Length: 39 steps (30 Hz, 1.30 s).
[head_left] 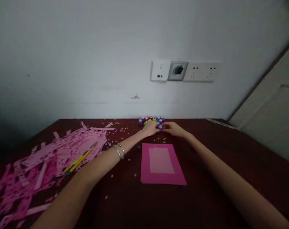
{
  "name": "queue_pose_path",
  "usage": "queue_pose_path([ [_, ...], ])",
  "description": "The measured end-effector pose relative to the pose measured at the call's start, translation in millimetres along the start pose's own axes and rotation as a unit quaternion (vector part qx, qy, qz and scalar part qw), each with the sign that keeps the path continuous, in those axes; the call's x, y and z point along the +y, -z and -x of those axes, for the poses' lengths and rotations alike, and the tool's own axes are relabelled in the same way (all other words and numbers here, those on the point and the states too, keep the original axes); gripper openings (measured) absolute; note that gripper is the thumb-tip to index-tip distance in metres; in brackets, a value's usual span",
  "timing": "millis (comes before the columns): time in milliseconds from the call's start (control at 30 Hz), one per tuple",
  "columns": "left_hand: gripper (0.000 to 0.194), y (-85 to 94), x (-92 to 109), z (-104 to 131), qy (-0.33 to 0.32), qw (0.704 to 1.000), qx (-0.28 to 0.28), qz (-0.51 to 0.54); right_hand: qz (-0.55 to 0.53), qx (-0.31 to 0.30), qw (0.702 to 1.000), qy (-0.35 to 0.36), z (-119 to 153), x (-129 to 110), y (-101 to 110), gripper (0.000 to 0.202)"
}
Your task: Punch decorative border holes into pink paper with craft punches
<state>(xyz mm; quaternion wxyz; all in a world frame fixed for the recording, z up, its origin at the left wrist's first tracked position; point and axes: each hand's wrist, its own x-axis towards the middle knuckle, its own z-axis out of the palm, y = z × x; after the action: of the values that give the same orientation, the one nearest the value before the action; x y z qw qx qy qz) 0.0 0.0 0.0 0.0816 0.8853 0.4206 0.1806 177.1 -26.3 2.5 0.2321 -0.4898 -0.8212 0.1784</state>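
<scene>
At the far side of the table, against the wall, stands a cluster of small purple, red and green craft punches [140, 121] with round white tops. My left hand [150, 128] reaches into its near edge, fingers curled down around a purple punch; part of the cluster is hidden behind it. From the right, my right hand [173, 128] meets the nearest purple punch [160, 127], with thumb and fingertips at its side. Closer to me lies a dark pink sheet [145, 178] with a smaller light pink paper rectangle [161, 160] on top.
A heap of pink paper strips full of punched holes [60, 152] covers the left of the table. On it rests a yellow utility knife [80, 160]. Tiny paper bits are scattered over the dark red tabletop [125, 203]. Sockets [201, 72] are set in the wall behind.
</scene>
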Motion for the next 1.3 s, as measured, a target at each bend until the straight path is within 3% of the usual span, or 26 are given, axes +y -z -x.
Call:
queue_pose_path([
  [167, 0.018, 3.0, -2.6, -1.3, 0.001, 0.999, -0.021, 0.027, -0.003, 0.006, 1.000, 0.000, -3.4, 2.9, -1.3, 0.021],
  [467, 0.013, -1.9, -10.8, -4.4, -0.027, 0.998, -0.017, 0.057, 0.018, -0.035, 0.999, 0.022, -8.6, 7.0, 0.9, 0.018],
  [600, 0.014, 4.7, -10.5, -1.6, -0.048, 0.996, -0.017, 0.076, 0.020, -0.016, 0.999, 0.027, -6.8, 3.9, 2.6, 0.021],
  [767, 0.014, 33.0, -2.7, 21.5, -0.117, 0.984, -0.036, 0.133, -0.025, 0.004, 0.999, 0.038, 7.9, -19.9, 6.5, 0.025],
  [900, 0.019, 50.2, 2.6, 48.6, -0.124, 0.975, -0.070, 0.171, -0.043, -0.013, 0.998, 0.050, 25.9, -46.5, 5.3, 0.024],
  [1067, 0.025, 48.9, 2.7, 72.5, -0.114, 0.971, -0.083, 0.193, -0.058, -0.029, 0.996, 0.055, 42.4, -63.4, -4.8, 0.027],
  [1300, 0.027, 41.0, 1.0, 85.4, -0.086, 0.973, -0.091, 0.194, -0.006, -0.019, 0.998, 0.063, 49.5, -65.2, -18.0, 0.024],
])
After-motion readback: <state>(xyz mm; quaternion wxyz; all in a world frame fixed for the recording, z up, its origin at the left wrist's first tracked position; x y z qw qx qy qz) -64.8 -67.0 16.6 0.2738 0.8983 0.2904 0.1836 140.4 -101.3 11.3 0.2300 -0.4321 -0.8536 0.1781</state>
